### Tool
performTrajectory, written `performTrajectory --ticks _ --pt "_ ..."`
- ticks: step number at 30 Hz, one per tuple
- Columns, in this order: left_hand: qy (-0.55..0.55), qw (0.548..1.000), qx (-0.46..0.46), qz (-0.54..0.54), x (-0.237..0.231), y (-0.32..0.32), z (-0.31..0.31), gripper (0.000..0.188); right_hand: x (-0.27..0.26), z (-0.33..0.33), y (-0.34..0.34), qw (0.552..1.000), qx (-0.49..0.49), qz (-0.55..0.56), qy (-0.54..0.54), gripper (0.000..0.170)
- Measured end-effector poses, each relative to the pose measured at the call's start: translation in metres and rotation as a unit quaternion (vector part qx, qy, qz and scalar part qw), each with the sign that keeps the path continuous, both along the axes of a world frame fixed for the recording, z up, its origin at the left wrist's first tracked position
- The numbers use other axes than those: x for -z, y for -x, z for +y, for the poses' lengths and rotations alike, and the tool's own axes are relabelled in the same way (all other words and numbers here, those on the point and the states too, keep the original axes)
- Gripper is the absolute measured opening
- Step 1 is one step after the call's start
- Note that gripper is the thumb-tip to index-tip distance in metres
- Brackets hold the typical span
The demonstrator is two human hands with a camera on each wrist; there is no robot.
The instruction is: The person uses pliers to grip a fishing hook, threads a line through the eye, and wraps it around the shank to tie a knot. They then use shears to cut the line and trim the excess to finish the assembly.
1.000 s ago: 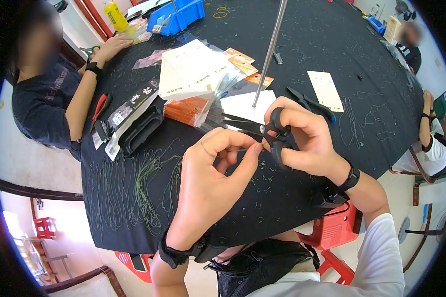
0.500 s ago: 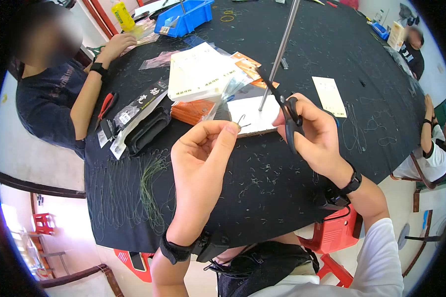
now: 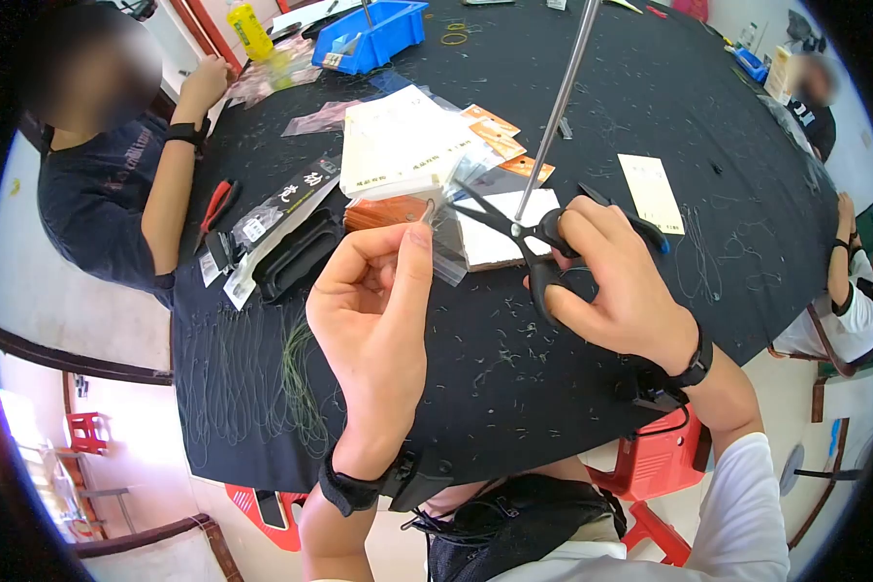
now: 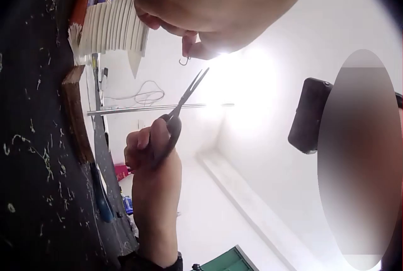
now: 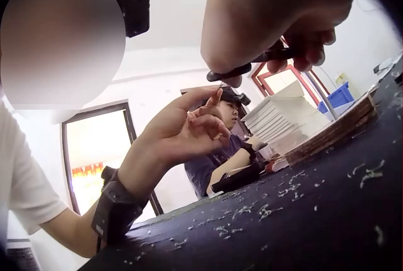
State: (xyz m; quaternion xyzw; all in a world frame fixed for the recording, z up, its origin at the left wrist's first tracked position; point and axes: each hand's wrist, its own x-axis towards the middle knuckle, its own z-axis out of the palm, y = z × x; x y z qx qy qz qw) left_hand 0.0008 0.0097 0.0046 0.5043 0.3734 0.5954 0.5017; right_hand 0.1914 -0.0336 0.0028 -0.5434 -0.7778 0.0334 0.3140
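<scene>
Between thumb and index finger, the left hand (image 3: 373, 301) pinches a small dark hook (image 4: 184, 62), its curve sticking up past the fingertips. The right hand (image 3: 621, 281) has its fingers through the handles of black scissors (image 3: 517, 231). In the head view the blades are parted and point left toward the hook, a short gap away. The left wrist view shows the scissors (image 4: 181, 102) below the hook, not touching it. A white block (image 3: 490, 238) with a metal rod (image 3: 565, 102) rising from it lies behind the scissors.
Stacked cream cards (image 3: 398, 145), orange packets (image 3: 495, 131) and a black package (image 3: 296, 242) lie beyond the left hand. Green line bundles (image 3: 301, 388) spread at left. Pliers (image 3: 640, 223) lie at right; red-handled pliers (image 3: 218, 206) lie near another person (image 3: 116, 194).
The left hand has moved left and up with the hook, away from where both hands met. The scissors swung upward, then back to pointing left with blades parted. The other person's hand has lifted.
</scene>
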Motion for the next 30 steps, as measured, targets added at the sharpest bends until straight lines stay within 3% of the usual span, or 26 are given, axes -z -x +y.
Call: performTrajectory --ticks 14,30 --pt "0.0 1.0 -0.002 0.013 0.0005 -0.0007 -0.0009 0.008 -0.0002 -0.0001 -0.0017 0.998 -0.02 -0.059 0.021 0.028" --pt "-0.064 0.986 -0.054 0.143 0.0031 -0.0006 -0.0006 0.006 0.0024 -0.0004 -0.0016 0.998 -0.024 -0.052 0.036 0.026"
